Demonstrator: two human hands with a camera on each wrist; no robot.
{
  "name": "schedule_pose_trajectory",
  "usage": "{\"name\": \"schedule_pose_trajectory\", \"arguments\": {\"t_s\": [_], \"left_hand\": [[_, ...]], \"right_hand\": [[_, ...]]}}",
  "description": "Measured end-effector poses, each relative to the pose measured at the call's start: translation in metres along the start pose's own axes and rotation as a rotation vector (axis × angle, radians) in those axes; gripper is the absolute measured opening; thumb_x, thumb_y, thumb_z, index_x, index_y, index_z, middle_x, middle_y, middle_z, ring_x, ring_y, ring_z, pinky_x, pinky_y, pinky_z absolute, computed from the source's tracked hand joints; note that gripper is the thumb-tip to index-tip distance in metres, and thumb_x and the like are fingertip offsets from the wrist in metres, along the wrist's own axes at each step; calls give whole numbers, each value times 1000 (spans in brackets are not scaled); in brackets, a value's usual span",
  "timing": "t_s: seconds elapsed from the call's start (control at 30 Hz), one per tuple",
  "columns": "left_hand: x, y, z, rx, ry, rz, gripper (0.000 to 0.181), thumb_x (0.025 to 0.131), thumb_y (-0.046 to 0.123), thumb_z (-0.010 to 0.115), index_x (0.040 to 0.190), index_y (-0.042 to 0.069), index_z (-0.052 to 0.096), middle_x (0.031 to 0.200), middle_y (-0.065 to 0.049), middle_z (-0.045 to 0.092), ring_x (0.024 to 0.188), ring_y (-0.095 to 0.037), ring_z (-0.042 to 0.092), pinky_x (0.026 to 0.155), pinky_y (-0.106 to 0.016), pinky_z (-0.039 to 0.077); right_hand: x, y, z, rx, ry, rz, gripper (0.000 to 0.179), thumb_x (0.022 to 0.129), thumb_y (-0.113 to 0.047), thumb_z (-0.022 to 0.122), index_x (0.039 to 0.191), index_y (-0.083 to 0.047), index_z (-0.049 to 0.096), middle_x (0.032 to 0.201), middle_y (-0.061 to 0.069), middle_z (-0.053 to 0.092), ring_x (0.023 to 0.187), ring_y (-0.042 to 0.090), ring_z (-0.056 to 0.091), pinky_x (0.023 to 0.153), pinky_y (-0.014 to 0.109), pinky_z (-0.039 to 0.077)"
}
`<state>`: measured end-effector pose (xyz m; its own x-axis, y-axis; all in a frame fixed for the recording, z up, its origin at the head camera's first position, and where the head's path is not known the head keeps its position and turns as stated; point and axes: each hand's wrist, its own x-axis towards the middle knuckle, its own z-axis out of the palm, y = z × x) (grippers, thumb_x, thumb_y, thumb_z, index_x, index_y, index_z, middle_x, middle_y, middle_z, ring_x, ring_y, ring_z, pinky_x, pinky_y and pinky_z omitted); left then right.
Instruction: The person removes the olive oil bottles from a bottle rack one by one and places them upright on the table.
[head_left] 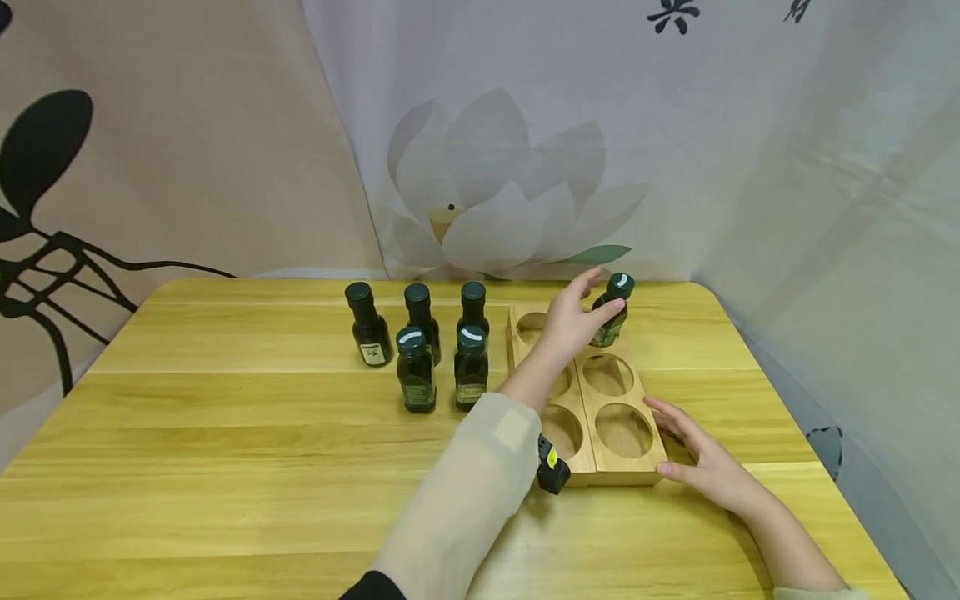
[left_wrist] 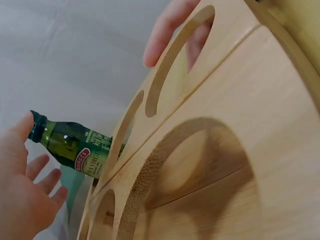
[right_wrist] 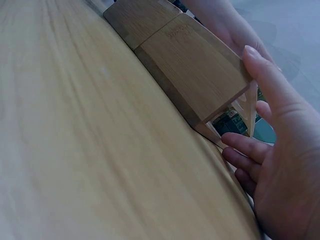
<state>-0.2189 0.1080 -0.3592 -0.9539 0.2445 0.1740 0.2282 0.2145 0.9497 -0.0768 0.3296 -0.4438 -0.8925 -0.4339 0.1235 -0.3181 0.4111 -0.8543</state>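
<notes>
A small dark green glass bottle [head_left: 606, 335] stands in the far right hole of the wooden bottle holder [head_left: 617, 478], leaning slightly. Around its neck, my left hand [head_left: 572, 321] has its fingers spread, the thumb at the cap; the left wrist view shows the label of the bottle [left_wrist: 82, 156] and loose, extended fingers. My right hand [head_left: 708, 468] lies along the holder's near right side. Its thumb touches the front corner, as the right wrist view of the hand [right_wrist: 285, 145] shows, with the other fingers relaxed beside the side wall. My left forearm partly hides the left row of holes.
Left of the holder stand several similar bottles, among them a front one [head_left: 417, 387], one by my sleeve [head_left: 471, 383] and a back left one [head_left: 372, 333]. A printed curtain [head_left: 517, 167] hangs behind the wooden table [head_left: 225, 467].
</notes>
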Motion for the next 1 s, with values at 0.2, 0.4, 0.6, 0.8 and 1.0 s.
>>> {"name": "schedule_pose_trajectory", "arguments": {"t_s": [0.2, 0.4, 0.6, 0.8, 1.0], "left_hand": [[2, 4, 4, -25, -9, 2, 56, 93, 36, 63, 145, 24, 43, 139, 2, 50, 129, -15, 43, 97, -35, 43], [8, 10, 9, 31, -15, 19, 48, 96, 28, 60, 142, 21, 48, 132, -3, 55, 123, -14, 48, 93, -31, 46], [14, 11, 12, 85, -9, 33, 45, 95, 25, 61, 139, 16, 51, 119, -3, 62, 111, -13, 56, 83, -22, 49], [14, 9, 14, 103, -2, 67, 42, 95, 22, 61, 135, 13, 54, 118, -6, 62, 109, -14, 58, 81, -19, 49], [13, 9, 15, 131, 20, 95, 40, 95, 22, 61, 133, 12, 56, 121, -5, 62, 111, -14, 57, 84, -21, 49]], "right_hand": [[0, -1, 0, 1, 7, -5, 82, 85, 4, 66, 153, -16, 24, 147, 15, 35, 128, 1, 35, 97, 12, 26], [1, -1, 1, 10, -2, -13, 81, 85, 3, 65, 153, -15, 24, 148, 15, 34, 129, 2, 35, 98, 12, 26], [0, 2, 1, 13, 1, 3, 81, 86, 2, 65, 153, -18, 23, 150, 10, 33, 130, 2, 34, 98, 12, 26], [0, 1, 1, 15, 5, -32, 82, 84, 4, 66, 152, -15, 24, 149, 15, 34, 129, 3, 35, 99, 12, 26], [1, -1, 1, 25, 6, -33, 82, 84, 5, 66, 152, -15, 24, 148, 16, 34, 130, 4, 36, 99, 13, 27]]}}
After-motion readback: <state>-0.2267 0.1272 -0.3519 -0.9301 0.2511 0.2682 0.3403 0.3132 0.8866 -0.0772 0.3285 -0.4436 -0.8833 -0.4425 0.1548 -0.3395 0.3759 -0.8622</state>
